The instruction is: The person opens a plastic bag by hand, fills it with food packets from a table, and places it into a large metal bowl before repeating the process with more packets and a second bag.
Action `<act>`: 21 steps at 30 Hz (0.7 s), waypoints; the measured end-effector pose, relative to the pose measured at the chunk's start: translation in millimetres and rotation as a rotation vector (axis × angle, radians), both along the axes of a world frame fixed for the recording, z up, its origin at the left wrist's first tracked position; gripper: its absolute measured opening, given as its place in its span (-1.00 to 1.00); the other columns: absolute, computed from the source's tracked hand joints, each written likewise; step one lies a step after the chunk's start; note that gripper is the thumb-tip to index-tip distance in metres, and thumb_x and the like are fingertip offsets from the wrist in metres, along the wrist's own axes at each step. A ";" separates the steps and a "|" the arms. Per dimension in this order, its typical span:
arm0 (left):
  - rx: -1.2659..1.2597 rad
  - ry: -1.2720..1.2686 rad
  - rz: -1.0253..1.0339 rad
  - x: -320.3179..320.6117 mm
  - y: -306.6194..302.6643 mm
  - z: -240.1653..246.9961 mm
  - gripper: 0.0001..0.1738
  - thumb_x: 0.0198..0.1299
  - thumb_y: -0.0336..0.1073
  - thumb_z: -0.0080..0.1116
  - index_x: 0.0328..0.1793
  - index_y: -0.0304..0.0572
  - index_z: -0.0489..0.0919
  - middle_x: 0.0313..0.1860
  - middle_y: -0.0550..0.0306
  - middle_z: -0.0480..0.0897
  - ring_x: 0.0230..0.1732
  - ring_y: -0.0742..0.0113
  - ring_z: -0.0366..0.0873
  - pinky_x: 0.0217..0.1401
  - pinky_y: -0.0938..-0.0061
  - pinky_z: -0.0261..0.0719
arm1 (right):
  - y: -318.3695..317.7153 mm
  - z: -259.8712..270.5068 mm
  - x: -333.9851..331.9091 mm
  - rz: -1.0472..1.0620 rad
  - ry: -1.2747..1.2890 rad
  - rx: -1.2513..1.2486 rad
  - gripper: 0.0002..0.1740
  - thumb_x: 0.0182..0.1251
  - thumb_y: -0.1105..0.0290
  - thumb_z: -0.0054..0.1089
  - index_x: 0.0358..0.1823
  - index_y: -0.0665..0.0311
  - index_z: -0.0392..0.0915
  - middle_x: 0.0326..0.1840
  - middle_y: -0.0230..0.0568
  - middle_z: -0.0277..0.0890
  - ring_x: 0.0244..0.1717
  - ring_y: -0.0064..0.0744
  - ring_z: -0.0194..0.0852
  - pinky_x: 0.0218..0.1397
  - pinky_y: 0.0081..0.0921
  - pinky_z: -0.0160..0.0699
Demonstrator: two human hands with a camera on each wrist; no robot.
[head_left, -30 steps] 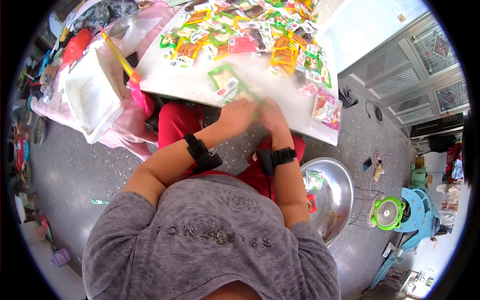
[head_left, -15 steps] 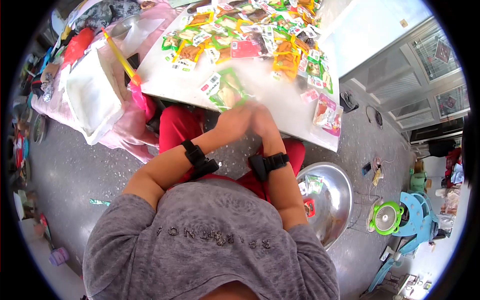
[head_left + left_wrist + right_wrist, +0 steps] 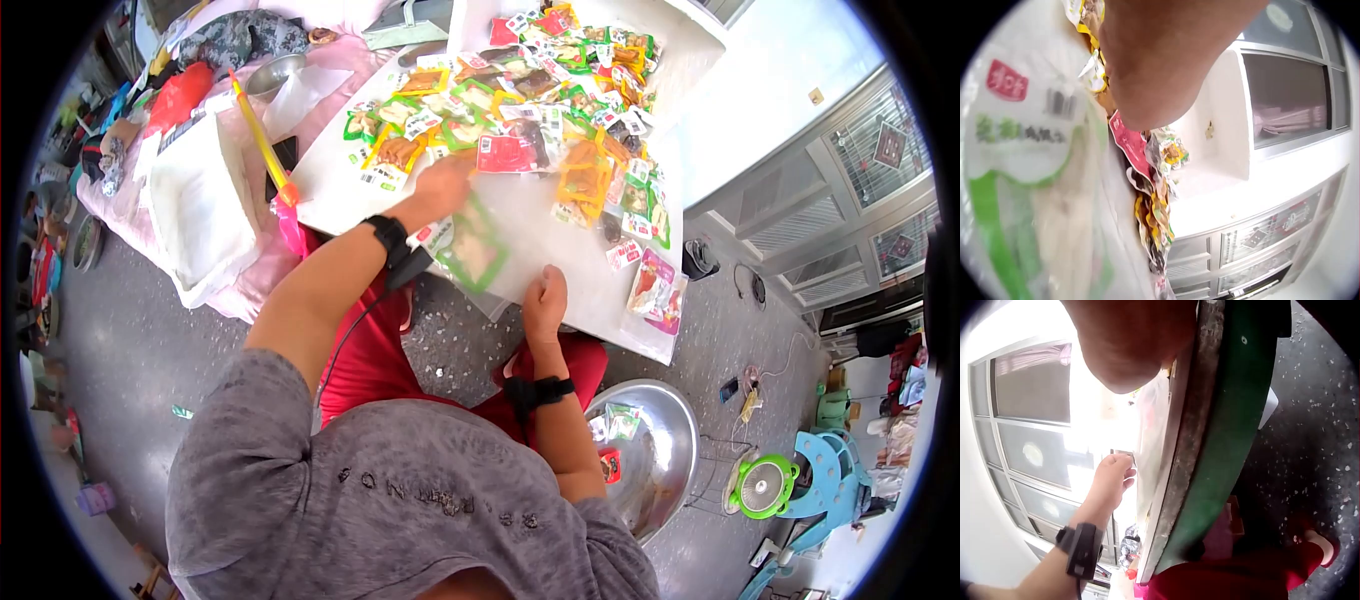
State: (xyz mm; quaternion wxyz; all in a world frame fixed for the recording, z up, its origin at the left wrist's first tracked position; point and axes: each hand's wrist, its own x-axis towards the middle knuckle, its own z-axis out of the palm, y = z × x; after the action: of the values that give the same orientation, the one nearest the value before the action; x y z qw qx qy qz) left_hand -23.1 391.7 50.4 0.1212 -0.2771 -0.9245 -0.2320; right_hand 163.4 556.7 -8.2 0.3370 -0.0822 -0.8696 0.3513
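A clear food packet (image 3: 474, 250) with a green border, pale pieces inside and a white label, blurred in the head view, sticks out up and left from my right hand (image 3: 545, 305). That hand is curled with the thumb on top, gripping the packet's corner at the table's front edge. The packet looms large in the left wrist view (image 3: 1035, 162). My left hand (image 3: 443, 187), apart from it, reaches over the table (image 3: 520, 215) with loosely bent fingers (image 3: 1127, 478). It is nearest the pink packet (image 3: 503, 154) and a yellow-bordered packet (image 3: 398, 150).
Many green- and yellow-bordered packets (image 3: 580, 185) are heaped at the table's back. A pink-purple packet (image 3: 655, 290) lies at the right corner. A steel basin (image 3: 665, 460) with a few packets stands on the floor; a white-lined box (image 3: 195, 215) is at left.
Both hands were together at the packet; my left hand has let go and moved forward toward the heap. My right hand keeps the packet, now nearer the table's edge. The head view has shifted.
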 end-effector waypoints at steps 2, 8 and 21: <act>-0.171 0.033 0.091 -35.3 2.5 -7.4 -0.67 -0.13 -0.30 0.00 -0.14 -0.12 0.41 -0.21 0.03 0.42 -0.10 0.10 0.34 -0.11 0.26 0.35 | -2.8 3.2 -0.3 -0.006 0.008 0.035 -0.72 -0.03 0.58 -0.09 -0.21 0.48 0.30 -0.19 0.15 0.33 -0.15 0.06 0.29 -0.05 -0.28 0.29; -0.445 0.180 0.162 -76.7 13.6 -10.8 -0.71 -0.06 -0.22 -0.04 -0.20 -0.14 0.47 -0.12 0.07 0.41 -0.01 0.14 0.32 -0.12 0.28 0.35 | 3.6 -2.7 -1.1 -0.001 0.057 0.065 -0.73 -0.03 0.57 -0.05 -0.22 0.46 0.31 -0.18 0.15 0.33 -0.15 0.08 0.29 -0.05 -0.27 0.29; -0.201 0.177 0.011 -71.7 6.8 42.1 -0.82 -0.06 -0.29 -0.10 -0.34 -0.17 0.43 -0.33 -0.02 0.49 -0.28 0.05 0.45 -0.25 0.25 0.40 | 6.7 -5.6 -2.4 0.013 0.014 0.016 -0.72 -0.02 0.54 -0.03 -0.22 0.46 0.31 -0.17 0.13 0.33 -0.13 0.05 0.29 -0.03 -0.30 0.26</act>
State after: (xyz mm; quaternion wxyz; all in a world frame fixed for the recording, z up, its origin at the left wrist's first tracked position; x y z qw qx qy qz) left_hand -94.8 398.5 92.5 0.1753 -0.3021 -0.9303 -0.1119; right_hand 161.0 563.4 -13.8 0.3412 -0.0713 -0.8706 0.3472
